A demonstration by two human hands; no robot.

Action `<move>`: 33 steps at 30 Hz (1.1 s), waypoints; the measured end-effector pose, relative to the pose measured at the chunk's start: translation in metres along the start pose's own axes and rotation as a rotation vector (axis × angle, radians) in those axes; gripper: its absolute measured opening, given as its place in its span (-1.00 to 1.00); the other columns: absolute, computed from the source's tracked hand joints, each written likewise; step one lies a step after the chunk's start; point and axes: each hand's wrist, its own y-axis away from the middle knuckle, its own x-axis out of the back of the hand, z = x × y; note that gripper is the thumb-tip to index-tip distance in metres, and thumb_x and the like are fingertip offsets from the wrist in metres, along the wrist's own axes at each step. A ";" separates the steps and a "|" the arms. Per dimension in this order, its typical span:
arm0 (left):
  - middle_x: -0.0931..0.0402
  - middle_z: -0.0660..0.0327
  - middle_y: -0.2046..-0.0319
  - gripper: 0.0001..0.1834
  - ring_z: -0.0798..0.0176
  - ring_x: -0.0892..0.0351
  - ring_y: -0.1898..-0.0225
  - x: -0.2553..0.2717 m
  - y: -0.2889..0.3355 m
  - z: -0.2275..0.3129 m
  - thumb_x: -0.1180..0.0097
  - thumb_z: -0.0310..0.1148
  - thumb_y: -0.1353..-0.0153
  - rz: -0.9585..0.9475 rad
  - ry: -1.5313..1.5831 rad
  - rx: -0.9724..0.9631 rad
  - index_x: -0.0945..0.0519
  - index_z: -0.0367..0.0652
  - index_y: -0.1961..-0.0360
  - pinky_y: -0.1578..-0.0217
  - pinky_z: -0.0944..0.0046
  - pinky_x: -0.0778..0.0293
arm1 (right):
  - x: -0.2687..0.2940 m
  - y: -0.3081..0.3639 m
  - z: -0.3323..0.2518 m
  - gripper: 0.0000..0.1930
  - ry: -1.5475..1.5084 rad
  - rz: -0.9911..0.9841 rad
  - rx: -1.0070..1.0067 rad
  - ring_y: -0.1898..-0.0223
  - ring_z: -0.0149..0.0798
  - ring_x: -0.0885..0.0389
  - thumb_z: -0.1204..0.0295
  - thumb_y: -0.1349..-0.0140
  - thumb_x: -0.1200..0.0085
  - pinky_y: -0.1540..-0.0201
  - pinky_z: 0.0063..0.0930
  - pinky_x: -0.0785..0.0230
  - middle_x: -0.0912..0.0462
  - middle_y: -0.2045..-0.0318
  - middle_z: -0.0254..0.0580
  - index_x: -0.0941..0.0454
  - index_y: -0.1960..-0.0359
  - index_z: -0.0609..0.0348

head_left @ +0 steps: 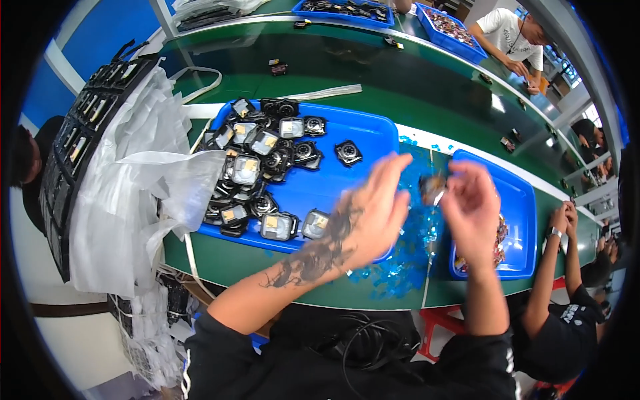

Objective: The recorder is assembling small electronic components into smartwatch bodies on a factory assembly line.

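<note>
My left hand is over the right end of a large blue tray, its fingers stretched out and blurred, with nothing seen in them. Between finger and thumb of my right hand is a small dark square watch case with a shiny face, smeared by motion. In the large tray's left half lies a heap of similar black watch cases, some showing a grey-white back, others a round dark disc. One loose watch case lies apart from the heap. Small blue film pieces litter the green table between the trays.
A smaller blue tray at the right holds small reddish and gold pieces. Left stand black slotted racks draped with white foam sheeting. Beyond runs a green conveyor with scattered parts. Co-workers sit at the right and far right.
</note>
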 end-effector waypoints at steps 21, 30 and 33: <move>-0.55 0.08 0.05 -0.68 0.15 -0.57 -0.02 0.016 -0.013 -0.023 0.16 -0.33 -0.48 -0.092 1.006 0.465 -0.37 -0.24 -0.16 -0.05 0.16 -0.49 | 0.017 -0.098 0.023 -0.72 0.221 -0.286 0.166 0.31 -0.40 -0.58 0.36 -0.23 -0.19 0.16 -0.44 -0.47 -0.65 0.34 -0.22 -0.60 0.08 0.26; -0.57 0.05 0.10 -0.62 0.29 -0.60 0.07 -0.006 0.001 0.001 -0.10 -0.51 -0.33 -0.188 0.875 0.345 -0.33 -0.27 -0.13 0.06 0.28 -0.57 | -0.010 -0.010 -0.007 -0.87 0.156 -0.137 0.271 0.44 -0.19 -0.65 0.50 -0.12 -0.25 0.40 -0.36 -0.50 -0.60 0.42 -0.11 -0.67 0.27 0.19; -0.60 0.11 0.20 -0.59 0.35 -0.62 0.21 0.002 -0.001 -0.004 -0.12 -0.50 -0.31 -0.323 0.829 0.460 -0.33 -0.27 -0.14 0.22 0.37 -0.58 | 0.006 -0.003 -0.007 -0.78 0.346 -0.271 0.387 0.36 -0.21 -0.65 0.56 -0.07 -0.29 0.29 -0.40 -0.53 -0.62 0.38 -0.15 -0.69 0.20 0.18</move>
